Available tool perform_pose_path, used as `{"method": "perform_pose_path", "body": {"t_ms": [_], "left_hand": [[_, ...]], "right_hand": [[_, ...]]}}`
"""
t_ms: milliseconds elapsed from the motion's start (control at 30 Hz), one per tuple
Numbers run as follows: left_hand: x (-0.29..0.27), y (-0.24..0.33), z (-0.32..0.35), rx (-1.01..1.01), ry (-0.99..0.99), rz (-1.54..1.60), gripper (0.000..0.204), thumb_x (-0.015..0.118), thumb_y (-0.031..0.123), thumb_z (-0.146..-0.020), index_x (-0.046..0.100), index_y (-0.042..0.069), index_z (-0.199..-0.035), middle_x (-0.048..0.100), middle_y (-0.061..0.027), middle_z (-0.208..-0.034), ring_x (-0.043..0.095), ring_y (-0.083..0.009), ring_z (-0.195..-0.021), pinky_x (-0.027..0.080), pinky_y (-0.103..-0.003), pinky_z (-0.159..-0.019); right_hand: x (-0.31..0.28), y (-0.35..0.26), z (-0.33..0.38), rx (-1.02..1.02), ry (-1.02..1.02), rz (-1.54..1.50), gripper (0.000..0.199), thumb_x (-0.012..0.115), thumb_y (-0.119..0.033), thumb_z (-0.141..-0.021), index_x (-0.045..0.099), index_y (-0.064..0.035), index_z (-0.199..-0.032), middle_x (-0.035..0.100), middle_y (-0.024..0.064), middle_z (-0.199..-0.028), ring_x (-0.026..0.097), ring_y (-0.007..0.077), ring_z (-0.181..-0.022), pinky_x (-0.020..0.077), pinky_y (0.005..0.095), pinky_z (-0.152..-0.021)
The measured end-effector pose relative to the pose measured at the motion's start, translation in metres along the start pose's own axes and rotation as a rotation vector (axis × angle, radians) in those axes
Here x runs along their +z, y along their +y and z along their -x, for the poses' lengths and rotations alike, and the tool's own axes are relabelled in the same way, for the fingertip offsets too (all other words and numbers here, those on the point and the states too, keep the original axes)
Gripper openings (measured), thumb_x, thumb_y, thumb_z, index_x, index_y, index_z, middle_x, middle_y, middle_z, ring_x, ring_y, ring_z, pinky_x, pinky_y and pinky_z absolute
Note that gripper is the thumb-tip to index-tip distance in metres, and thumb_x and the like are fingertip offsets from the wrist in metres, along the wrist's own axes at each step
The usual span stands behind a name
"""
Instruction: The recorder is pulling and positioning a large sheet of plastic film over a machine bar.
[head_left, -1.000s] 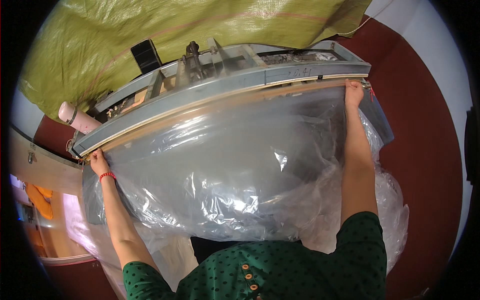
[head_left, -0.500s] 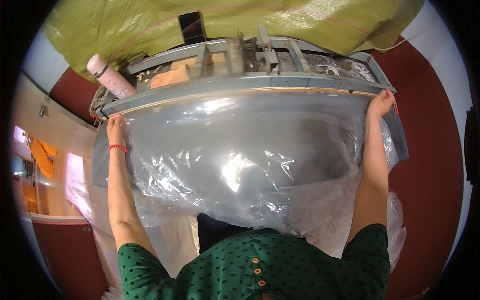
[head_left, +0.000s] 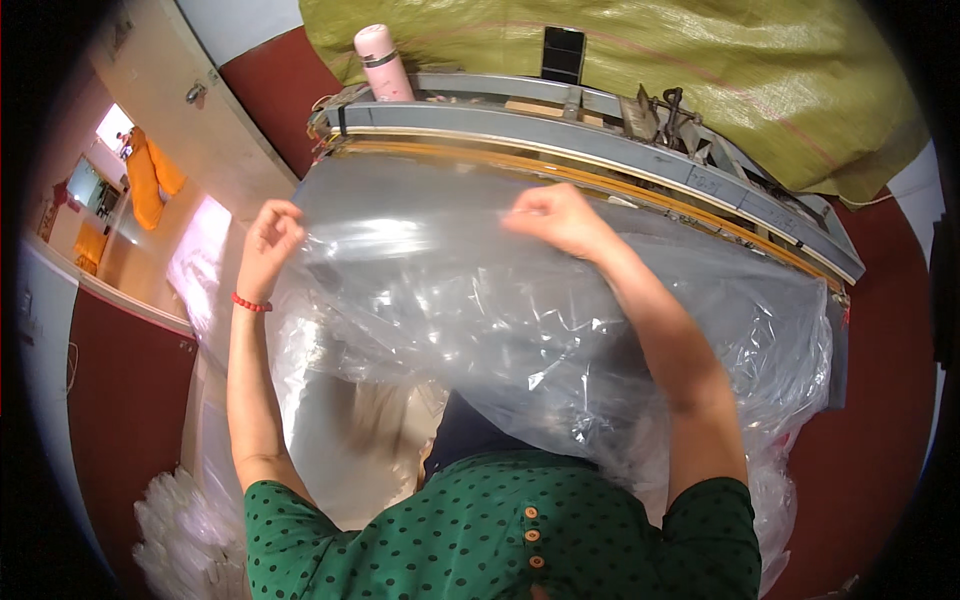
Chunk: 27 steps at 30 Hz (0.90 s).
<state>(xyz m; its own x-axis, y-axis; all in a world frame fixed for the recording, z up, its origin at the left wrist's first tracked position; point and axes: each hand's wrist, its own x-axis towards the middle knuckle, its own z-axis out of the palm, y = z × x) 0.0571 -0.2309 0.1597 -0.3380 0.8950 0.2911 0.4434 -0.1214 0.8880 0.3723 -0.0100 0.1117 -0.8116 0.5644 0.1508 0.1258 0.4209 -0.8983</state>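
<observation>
A clear plastic film drapes over the grey table surface and hangs down toward my lap. My left hand is at the film's left edge, fingers curled and pinched on it. My right hand, slightly blurred, has come to the middle of the work and pinches the film's upper part between thumb and fingers. Beyond both hands runs a long grey metal bar with an orange-yellow strip along its near side. A gap now shows between bar and strip.
Behind the bar stand a pink bottle and a dark phone, before a yellow-green sheet. A metal clamp sits on the frame. Plastic bags are heaped at lower left, by an open door.
My hands have left the bar's two ends. The right hand has moved left to the middle, and the left holds the film nearer me. The bar has come away from the strip; the view has turned left.
</observation>
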Motion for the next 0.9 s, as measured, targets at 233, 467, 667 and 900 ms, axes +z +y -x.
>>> {"method": "perform_pose_path", "body": {"t_ms": [233, 467, 667, 900], "left_hand": [[0.017, -0.037, 0.068, -0.493, -0.798, -0.204, 0.006, 0.055, 0.009, -0.081, 0.057, 0.004, -0.081, 0.055, 0.0030, -0.070, 0.049, -0.0044, -0.064, 0.042, -0.020, -0.058], [-0.075, -0.143, 0.066, -0.766, -0.604, -0.552, 0.015, 0.051, -0.006, -0.069, 0.058, 0.000, -0.082, 0.060, -0.0075, -0.068, 0.061, -0.0175, -0.062, 0.049, -0.029, -0.049], [-0.080, -0.056, -0.078, 0.381, 0.791, -0.906, 0.014, 0.051, 0.003, -0.075, 0.057, 0.001, -0.088, 0.059, -0.0113, -0.082, 0.056, -0.0205, -0.076, 0.044, -0.029, -0.070], [0.040, -0.146, -0.101, -0.117, -0.185, -0.733, 0.043, 0.053, 0.026, -0.082, 0.047, -0.001, -0.115, 0.048, -0.0174, -0.118, 0.044, -0.0235, -0.112, 0.033, -0.031, -0.094]], "right_hand": [[-0.167, 0.135, 0.178, 0.282, 1.055, 0.385, 0.023, 0.064, -0.026, -0.074, 0.063, -0.0028, -0.075, 0.060, 0.0020, -0.066, 0.052, 0.0098, -0.061, 0.0417, 0.0250, -0.058], [-0.313, 0.155, 0.557, 0.958, 1.433, 1.153, 0.034, 0.049, -0.033, -0.079, 0.064, -0.0049, -0.090, 0.061, 0.0161, -0.089, 0.058, 0.0322, -0.081, 0.0441, 0.0406, -0.071], [-0.312, 0.103, 0.631, 1.178, 1.619, 1.151, 0.038, 0.055, -0.041, -0.074, 0.064, -0.0084, -0.091, 0.061, 0.0170, -0.088, 0.058, 0.0323, -0.081, 0.0431, 0.0402, -0.073], [-0.329, 0.154, 0.563, 1.073, 1.598, 0.738, 0.028, 0.065, -0.031, -0.068, 0.066, -0.0059, -0.080, 0.064, 0.0068, -0.077, 0.058, 0.0163, -0.071, 0.0446, 0.0304, -0.068]]}}
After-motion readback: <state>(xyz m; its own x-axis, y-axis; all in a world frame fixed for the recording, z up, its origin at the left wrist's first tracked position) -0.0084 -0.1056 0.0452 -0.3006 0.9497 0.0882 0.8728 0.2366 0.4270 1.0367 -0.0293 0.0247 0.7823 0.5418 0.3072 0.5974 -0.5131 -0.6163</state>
